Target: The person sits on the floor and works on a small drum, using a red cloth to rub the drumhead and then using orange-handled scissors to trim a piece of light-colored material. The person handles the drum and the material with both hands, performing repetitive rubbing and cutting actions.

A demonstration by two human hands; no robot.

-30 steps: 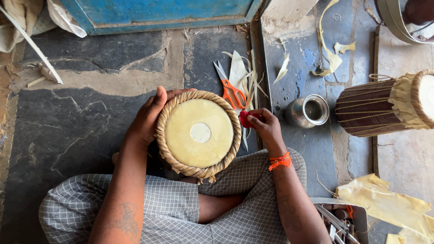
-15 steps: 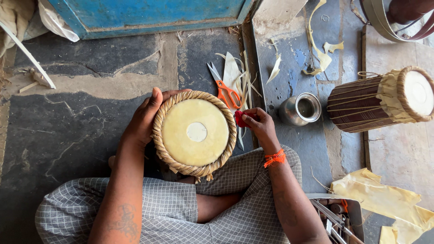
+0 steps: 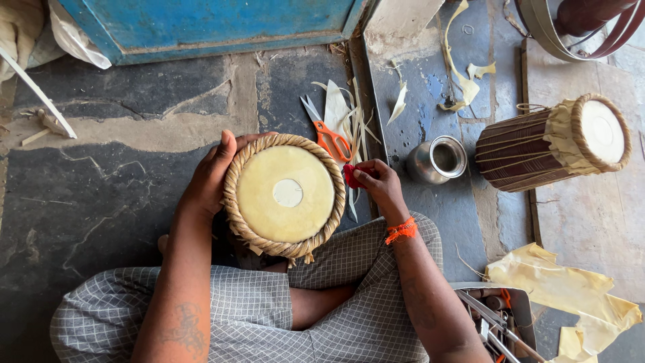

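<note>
Drum (image 3: 285, 195), small and round, seen from above with its pale yellow skin upward, a lighter disc at the centre of the skin and a braided straw-coloured rim around it; it stands upright in the lap of a seated person, above crossed legs in grey checked cloth, over the dark stone floor (image 3: 101, 195). Left hand (image 3: 211, 176) lies flat against the drum's left side, palm on the braided rim, thumb raised along the upper left edge and fingers curled round the far side, so that it clasps the drum. Right hand (image 3: 377, 183) sits just beside the drum's right edge, fingers pinched closed on a small red object (image 3: 351, 176), which touches or nearly touches the rim; which of the two cannot be told. An orange thread is tied round the right wrist. Orange-handled scissors (image 3: 326, 134) lie on the floor just beyond the drum's upper right edge, among pale hide strips (image 3: 349, 111). A small steel pot (image 3: 438, 160), open-mouthed, stands on the floor to the right of the right hand. A larger laced drum (image 3: 551, 142) lies on its side near the floor's right edge. Yellowish sheets of hide (image 3: 564, 286) lie toward the lower right corner, next to a metal tray of tools (image 3: 500, 319). A blue painted panel (image 3: 215, 23) runs along the far edge.
</note>
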